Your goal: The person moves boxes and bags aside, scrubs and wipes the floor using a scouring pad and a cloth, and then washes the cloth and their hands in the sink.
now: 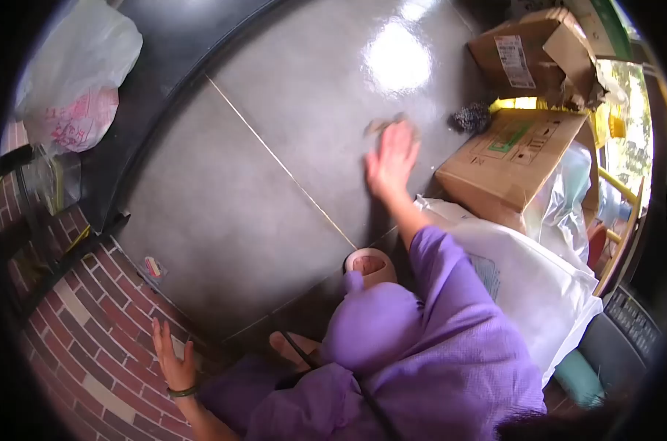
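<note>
On the grey tiled floor, my right hand reaches out with its fingers stretched forward. Beneath and around its fingertips lies a small greyish-brown cloth, mostly covered by the hand. At the lower left my left hand is raised with its fingers apart and nothing in it, in front of the brick-patterned surface. A green bangle circles the left wrist. One pink slipper shows on my foot between the arms.
Cardboard boxes, a dark mesh bundle and a large white sack stand at the right. A small wrapper lies left near the brick edge. White plastic bags hang at the upper left by a dark curved edge.
</note>
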`<act>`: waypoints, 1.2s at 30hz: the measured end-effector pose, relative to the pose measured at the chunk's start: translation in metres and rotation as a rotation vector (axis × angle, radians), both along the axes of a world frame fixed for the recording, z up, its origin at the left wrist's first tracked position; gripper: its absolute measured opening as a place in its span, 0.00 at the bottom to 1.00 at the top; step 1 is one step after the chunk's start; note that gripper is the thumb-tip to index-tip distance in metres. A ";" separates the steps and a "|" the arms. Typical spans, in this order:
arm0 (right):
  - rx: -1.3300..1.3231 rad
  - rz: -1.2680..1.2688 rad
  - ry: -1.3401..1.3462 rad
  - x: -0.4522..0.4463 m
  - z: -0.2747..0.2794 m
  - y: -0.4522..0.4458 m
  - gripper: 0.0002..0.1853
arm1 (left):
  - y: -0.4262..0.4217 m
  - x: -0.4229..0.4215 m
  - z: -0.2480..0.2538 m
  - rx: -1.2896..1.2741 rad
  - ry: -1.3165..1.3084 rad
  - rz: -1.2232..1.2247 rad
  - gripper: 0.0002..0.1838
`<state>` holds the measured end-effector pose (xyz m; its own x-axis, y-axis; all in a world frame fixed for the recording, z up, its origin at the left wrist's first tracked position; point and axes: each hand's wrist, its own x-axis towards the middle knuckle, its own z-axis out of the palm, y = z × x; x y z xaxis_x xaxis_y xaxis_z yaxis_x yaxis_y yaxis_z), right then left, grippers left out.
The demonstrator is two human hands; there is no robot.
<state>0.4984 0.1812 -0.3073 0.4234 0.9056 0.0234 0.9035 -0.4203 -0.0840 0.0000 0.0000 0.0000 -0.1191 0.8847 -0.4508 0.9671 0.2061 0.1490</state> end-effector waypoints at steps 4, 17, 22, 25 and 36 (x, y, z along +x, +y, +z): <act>0.070 -0.387 -0.084 0.082 -0.005 0.030 0.38 | 0.008 0.018 0.001 0.017 -0.023 0.040 0.34; 0.021 -0.003 0.134 -0.056 0.014 -0.059 0.39 | -0.028 -0.006 -0.040 -0.113 -0.072 -0.025 0.30; -0.117 1.191 0.581 -0.143 0.030 -0.105 0.36 | -0.013 0.002 -0.045 -0.118 -0.231 -0.004 0.30; -0.025 1.492 0.488 -0.155 0.010 -0.099 0.33 | -0.016 -0.006 -0.047 -0.125 -0.245 -0.036 0.30; 0.428 -0.050 0.236 -0.075 0.022 -0.066 0.18 | -0.021 0.042 -0.009 -0.194 -0.341 -0.114 0.34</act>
